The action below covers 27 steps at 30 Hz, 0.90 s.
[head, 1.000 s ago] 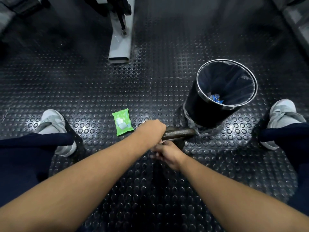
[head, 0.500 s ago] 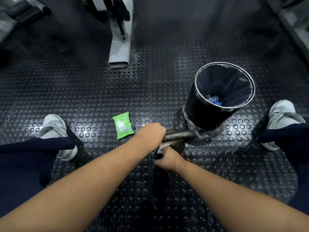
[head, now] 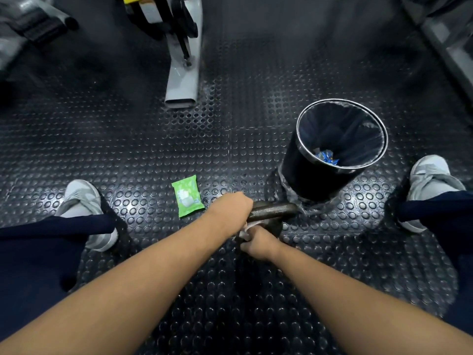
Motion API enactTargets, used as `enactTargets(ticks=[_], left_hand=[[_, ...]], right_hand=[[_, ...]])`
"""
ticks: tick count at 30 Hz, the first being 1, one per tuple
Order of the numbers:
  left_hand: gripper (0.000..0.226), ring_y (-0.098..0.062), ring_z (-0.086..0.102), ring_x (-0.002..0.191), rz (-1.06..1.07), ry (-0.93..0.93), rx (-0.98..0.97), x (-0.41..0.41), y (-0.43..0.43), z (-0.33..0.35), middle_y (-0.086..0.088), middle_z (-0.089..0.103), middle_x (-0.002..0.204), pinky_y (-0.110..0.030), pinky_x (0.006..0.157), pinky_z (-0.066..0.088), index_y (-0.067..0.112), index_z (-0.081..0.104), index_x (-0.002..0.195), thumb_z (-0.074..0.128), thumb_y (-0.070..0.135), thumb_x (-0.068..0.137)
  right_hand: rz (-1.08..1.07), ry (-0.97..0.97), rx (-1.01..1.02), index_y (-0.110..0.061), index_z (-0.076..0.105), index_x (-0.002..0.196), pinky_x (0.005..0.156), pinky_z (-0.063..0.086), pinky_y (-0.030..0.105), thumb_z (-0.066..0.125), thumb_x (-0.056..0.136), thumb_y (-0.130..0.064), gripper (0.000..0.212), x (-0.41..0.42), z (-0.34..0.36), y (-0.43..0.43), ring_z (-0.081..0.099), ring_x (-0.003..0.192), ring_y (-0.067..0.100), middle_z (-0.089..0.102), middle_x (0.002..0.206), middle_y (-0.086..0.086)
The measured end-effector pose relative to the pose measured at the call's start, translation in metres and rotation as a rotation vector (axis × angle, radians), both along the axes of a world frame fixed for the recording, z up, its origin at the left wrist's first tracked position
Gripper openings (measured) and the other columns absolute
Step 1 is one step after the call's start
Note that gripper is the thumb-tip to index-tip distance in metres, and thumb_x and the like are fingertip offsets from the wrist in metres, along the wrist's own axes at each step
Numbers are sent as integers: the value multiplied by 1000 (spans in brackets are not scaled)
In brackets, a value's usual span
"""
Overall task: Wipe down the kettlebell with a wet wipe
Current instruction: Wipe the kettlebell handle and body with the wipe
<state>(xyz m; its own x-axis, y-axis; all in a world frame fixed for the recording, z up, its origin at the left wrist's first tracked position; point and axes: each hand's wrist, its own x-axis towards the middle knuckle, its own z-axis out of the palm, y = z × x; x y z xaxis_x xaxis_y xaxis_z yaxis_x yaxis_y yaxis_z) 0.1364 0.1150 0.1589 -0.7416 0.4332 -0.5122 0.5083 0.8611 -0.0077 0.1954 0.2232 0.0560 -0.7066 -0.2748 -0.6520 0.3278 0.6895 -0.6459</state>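
Kettlebell (head: 275, 210) held at the handle; wipe applied below it.

The kettlebell stands on the studded rubber floor (head: 143, 149) between the person's two grey shoes, just beside the base of a black lined bin (head: 304, 175). The left hand (head: 231, 208) is closed round the near end of the handle. The right hand (head: 259, 242), fingers curled, holds a white wet wipe (head: 245, 229) against the kettlebell's body under the handle; the contact area is mostly hidden. A green wipes pack (head: 187, 199) lies flat on the floor to the left of the left hand, near it but apart. Blue litter sits in the bin. A grey machine leg (head: 182, 83) rests on the floor further off.
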Motion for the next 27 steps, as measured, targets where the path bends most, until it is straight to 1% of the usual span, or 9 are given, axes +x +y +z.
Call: enactTargets(ticks=[2,4,6,8,12,20,24,25,27], left_hand=[[9,-29,70,83,5,-4,10,0,0,-2,-2,51,72,-33,64,48,9,71,94,75,17,91],[6,-29,71,83,21,-6,14,0,-1,-3,-2,50,71,-33,63,47,9,70,94,73,14,91],[7,-29,69,80,33,-12,9,0,-1,-3,-4,56,75,-33,63,47,9,70,95,73,14,91],[9,-29,70,81,42,-26,4,0,-1,-3,-6,60,79,-34,65,48,9,70,97,73,15,91],[12,-30,70,85,47,-29,9,0,0,1,-5,56,76,-32,65,45,8,70,99,73,17,91],[12,-33,72,89,69,-25,55,3,-1,2,-11,69,88,-33,67,46,7,70,95,74,18,91],[11,-30,67,80,75,-30,60,3,-1,3,-4,55,73,-33,66,46,12,66,88,75,18,90],[11,-28,63,76,75,-28,63,3,-1,3,-2,49,71,-32,66,45,12,66,89,75,18,91],[10,-28,61,74,66,-9,64,4,-1,4,-2,46,71,-33,65,45,9,69,93,74,17,92]], right_hand=[[193,61,211,-19,64,96,94,53,28,57,80,-32,22,1,-3,2,69,103,27,70,104,6],[165,41,232,-15,65,108,96,53,29,61,85,-27,26,2,7,-2,68,106,27,70,110,9],[-13,-5,59,-15,61,93,88,56,32,63,90,-17,5,4,10,-9,67,90,24,68,95,7],[-234,-105,-184,-16,54,80,89,60,47,61,92,-6,17,4,13,-10,61,76,19,60,79,3],[-684,-384,-557,-7,56,97,99,58,51,59,95,1,9,7,17,-2,46,46,6,54,61,1],[-823,-425,-718,-6,60,89,99,57,53,50,98,5,18,9,26,6,29,37,7,41,64,4],[-614,-322,-439,-9,54,82,81,63,43,51,97,6,21,4,23,-2,48,48,11,55,72,8],[-441,-274,-305,-12,51,81,76,60,40,51,99,2,23,2,23,-3,57,58,17,54,75,7],[5,-120,18,-10,56,88,88,52,37,53,101,-9,13,-4,23,-3,67,96,29,59,89,8]])
